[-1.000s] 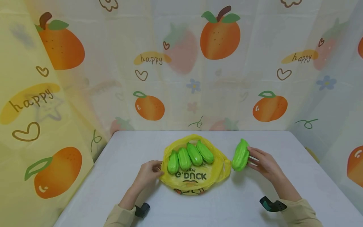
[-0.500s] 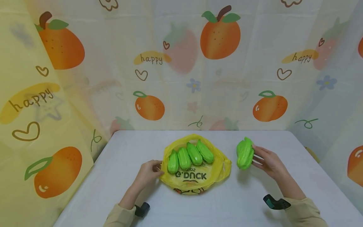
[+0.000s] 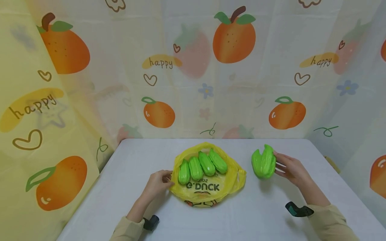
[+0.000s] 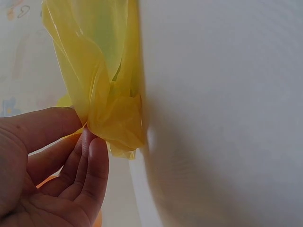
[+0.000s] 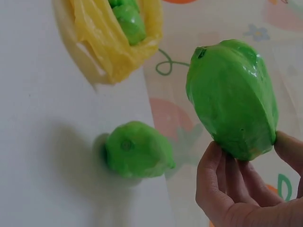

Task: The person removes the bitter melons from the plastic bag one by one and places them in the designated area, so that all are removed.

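My left hand (image 3: 159, 182) pinches the left edge of a yellow plastic bag (image 3: 193, 197), its thumb and fingertips on the crumpled plastic in the left wrist view. Several glossy green ribbed fruits (image 3: 206, 163) lie side by side in the bag's open mouth. To the right of the bag, my right hand (image 3: 291, 169) holds another green ribbed fruit (image 3: 267, 162) by one end, between thumb and fingertips. In the right wrist view that fruit (image 5: 232, 99) is raised, apart from a second loose fruit (image 5: 137, 149) resting on the table. The head view shows these two overlapping.
The white table (image 3: 235, 221) ends at a curtain (image 3: 187, 90) printed with oranges and hearts, which also hangs at both sides. Dark wrist devices (image 3: 150, 222) sit on both forearms. The bag's loose handle (image 3: 240, 179) points toward the right side.
My right hand has moved to the right with the held green fruit, uncovering the second fruit on the table behind it. The left hand and the bag have stayed put.
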The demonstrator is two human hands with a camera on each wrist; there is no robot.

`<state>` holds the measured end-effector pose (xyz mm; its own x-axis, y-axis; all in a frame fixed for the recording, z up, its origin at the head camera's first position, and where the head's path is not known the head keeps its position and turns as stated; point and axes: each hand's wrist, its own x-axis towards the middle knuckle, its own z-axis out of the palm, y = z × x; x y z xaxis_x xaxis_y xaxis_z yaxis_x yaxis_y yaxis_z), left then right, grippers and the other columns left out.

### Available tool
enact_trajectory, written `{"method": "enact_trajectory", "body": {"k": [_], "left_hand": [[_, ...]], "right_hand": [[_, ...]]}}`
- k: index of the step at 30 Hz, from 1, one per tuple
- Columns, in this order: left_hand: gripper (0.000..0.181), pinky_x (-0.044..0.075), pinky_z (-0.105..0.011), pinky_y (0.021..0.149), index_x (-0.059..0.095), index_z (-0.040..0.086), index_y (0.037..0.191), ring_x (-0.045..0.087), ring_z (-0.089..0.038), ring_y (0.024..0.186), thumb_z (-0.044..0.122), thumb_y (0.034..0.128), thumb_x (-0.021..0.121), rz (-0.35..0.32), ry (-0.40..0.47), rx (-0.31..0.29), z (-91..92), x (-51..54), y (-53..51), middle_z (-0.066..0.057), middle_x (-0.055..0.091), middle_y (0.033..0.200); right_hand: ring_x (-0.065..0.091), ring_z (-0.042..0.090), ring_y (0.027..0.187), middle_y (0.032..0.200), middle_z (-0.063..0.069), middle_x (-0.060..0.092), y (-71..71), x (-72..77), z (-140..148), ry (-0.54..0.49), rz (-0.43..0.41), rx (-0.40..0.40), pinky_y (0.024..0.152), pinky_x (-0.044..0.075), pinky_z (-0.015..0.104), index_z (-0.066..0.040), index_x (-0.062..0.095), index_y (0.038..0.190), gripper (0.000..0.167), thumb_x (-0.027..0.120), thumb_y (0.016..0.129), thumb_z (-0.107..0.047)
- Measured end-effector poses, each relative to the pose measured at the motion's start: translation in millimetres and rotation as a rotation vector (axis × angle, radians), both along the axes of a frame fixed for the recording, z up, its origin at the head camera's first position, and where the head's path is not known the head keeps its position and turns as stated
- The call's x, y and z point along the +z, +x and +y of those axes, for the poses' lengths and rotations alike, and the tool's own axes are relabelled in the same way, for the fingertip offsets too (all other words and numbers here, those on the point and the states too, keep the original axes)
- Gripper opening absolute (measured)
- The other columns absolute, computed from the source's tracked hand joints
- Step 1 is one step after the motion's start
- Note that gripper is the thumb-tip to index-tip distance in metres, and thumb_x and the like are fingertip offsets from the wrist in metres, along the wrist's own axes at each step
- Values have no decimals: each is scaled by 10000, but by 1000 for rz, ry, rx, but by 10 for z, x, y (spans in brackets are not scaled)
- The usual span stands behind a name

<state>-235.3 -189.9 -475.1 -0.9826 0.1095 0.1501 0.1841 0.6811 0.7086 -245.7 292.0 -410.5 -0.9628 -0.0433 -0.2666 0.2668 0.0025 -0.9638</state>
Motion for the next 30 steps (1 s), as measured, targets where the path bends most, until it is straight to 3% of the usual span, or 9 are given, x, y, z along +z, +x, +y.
{"method": "enact_trajectory", "body": {"k": [6,11,16,22,26,30], "left_hand": [[374,514,-244,654,681,11,1112,603,-107,747,47,748,762,-13,0,-2,-7,-8,-2,-31,663,868],[376,515,-241,651,679,4,1113,606,-113,749,41,747,761,-10,5,-4,-10,-1,3,-42,664,872],[380,514,-238,654,676,6,1121,604,-112,751,45,754,761,-15,12,-5,-20,3,-3,-35,661,873],[379,517,-247,661,678,11,1121,606,-113,756,51,754,763,-13,17,-5,-20,11,-5,-33,661,875],[372,516,-244,660,683,17,1113,608,-112,757,55,752,764,-6,10,-5,-9,18,-7,-33,666,876],[369,515,-238,655,686,17,1106,611,-111,754,50,747,764,-1,8,-5,-1,22,1,-33,668,872]], "right_hand": [[579,45,880,912,-165,576,-75,-7,87,-18,-51,-7,777,550,246,-243,590,1044,234,590,906,-432],[569,55,888,911,-164,571,-136,-12,153,3,-68,4,781,548,252,-279,609,969,175,589,904,-441],[560,87,914,908,-151,568,-198,-34,204,36,-80,8,773,548,256,-201,606,1075,293,579,910,-442],[534,218,1077,963,-116,550,-272,-56,231,143,-111,2,790,552,274,13,364,1420,760,566,897,-499],[479,320,1187,1004,-81,554,-313,-82,262,167,-128,-5,782,553,278,27,332,1432,784,557,900,-505],[531,245,1063,954,-86,556,-358,-141,322,142,-158,-20,759,553,277,16,390,1384,713,572,901,-477]]}}
